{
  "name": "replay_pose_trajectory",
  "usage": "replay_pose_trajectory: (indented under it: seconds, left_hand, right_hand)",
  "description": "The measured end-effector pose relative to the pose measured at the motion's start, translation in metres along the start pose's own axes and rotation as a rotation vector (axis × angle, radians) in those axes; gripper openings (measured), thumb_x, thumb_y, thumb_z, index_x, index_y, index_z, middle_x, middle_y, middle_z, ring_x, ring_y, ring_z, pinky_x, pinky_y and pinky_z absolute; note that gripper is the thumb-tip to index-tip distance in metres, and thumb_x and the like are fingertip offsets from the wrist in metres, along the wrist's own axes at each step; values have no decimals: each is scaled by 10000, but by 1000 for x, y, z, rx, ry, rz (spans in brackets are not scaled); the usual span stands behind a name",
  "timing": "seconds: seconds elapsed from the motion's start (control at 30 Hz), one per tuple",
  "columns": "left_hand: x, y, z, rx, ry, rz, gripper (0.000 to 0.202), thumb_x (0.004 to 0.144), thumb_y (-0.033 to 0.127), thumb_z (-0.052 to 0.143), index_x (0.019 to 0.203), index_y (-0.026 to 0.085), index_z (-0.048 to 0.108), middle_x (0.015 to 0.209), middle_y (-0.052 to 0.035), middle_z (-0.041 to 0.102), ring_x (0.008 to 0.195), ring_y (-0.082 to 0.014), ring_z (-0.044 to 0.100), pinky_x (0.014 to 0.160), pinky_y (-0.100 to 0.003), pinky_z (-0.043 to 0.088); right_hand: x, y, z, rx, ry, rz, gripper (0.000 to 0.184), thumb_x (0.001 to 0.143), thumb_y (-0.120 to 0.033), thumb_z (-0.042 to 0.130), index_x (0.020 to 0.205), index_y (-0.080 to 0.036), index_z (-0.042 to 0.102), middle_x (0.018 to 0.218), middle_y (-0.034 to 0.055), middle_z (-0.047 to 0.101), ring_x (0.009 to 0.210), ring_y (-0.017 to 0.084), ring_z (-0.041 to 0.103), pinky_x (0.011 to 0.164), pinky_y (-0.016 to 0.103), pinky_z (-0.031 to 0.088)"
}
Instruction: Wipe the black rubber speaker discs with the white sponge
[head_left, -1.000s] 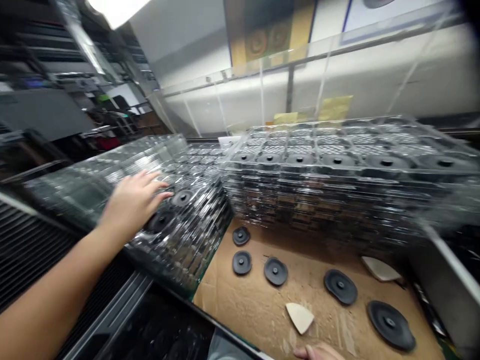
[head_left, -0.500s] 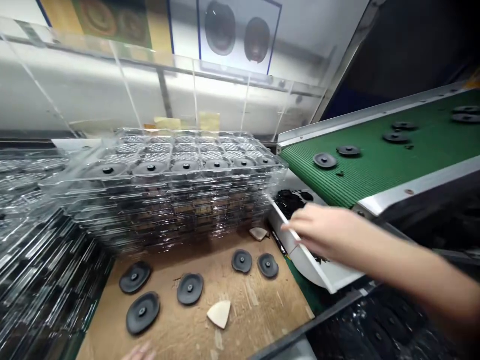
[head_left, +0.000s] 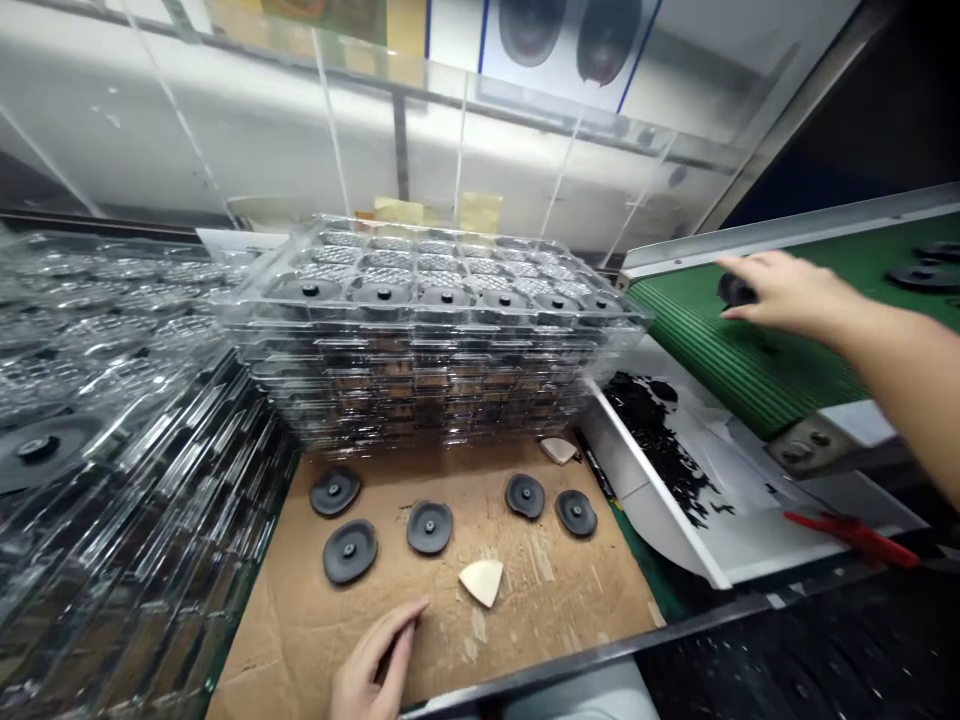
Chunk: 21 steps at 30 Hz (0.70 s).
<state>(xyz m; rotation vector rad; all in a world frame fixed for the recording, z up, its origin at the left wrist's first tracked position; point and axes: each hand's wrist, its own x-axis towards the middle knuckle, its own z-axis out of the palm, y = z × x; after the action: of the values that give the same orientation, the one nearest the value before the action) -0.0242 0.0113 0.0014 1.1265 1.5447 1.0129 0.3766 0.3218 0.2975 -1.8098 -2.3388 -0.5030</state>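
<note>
My right hand (head_left: 787, 292) reaches out over the green conveyor belt (head_left: 750, 360), and its fingers close on a black rubber disc (head_left: 733, 290) lying there. My left hand (head_left: 375, 665) rests on the brown cardboard (head_left: 555, 590) at the near edge, fingers stretched out and holding nothing. Several more black discs (head_left: 430, 527) lie loose on the cardboard ahead of it, with a pale wedge-shaped piece (head_left: 481, 581) just to its right. Behind them stands a tall stack of clear plastic trays (head_left: 435, 400); the top tray's front row holds black discs (head_left: 382, 296).
A second stack of clear trays (head_left: 112, 420) fills the left side. A white tray with black scraps (head_left: 720, 555) sits between cardboard and belt, a red-handled tool (head_left: 855, 530) by its right end. More discs (head_left: 911, 277) ride further along the belt. A clear screen (head_left: 465, 150) stands behind.
My right hand has risen from the white tray's edge onto the belt and closed on a disc. My left hand has slid forward onto the cardboard. The view has shifted a little.
</note>
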Motion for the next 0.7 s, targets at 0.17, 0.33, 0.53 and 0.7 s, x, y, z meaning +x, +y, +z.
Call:
replay_pose_trajectory:
  seconds: [0.17, 0.33, 0.53, 0.7]
  left_hand:
    - [1, 48, 11, -456, 29, -337, 287, 660, 485, 715, 816, 246, 739, 864, -50, 752, 840, -203, 689, 805, -261, 539]
    - [-5, 86, 51, -1014, -248, -450, 556, 541, 429, 819, 1066, 324, 669, 1078, -84, 707, 999, -243, 651, 817, -302, 515]
    - [-6, 82, 67, -1121, -526, -570, 813, 477, 394, 856, 1230, 343, 552, 1257, -132, 589, 1137, -315, 566, 896, -386, 458]
    - [-3, 67, 60, -1069, -508, -581, 788, 504, 451, 828, 1232, 307, 562, 1235, -135, 610, 1209, -313, 508, 1030, -420, 345]
  right_hand:
    - [-63, -78, -9, 139, -193, -230, 768, 664, -685, 619, 1309, -280, 515, 1205, 77, 598, 1099, 306, 569, 905, 461, 477]
    - [-180, -190, 7, 632, -475, -476, 660, 810, -341, 650, 1403, -250, 375, 1279, 70, 561, 1113, 228, 582, 893, 295, 540]
    - [-245, -235, 50, 1094, -592, -201, 782, 760, -264, 678, 1432, -251, 278, 1387, 90, 455, 1250, 244, 467, 1019, 325, 426]
    - [-270, -254, 84, 1089, -496, -177, 854, 762, -432, 673, 1453, -255, 204, 1367, 100, 477, 1214, 252, 500, 971, 316, 451]
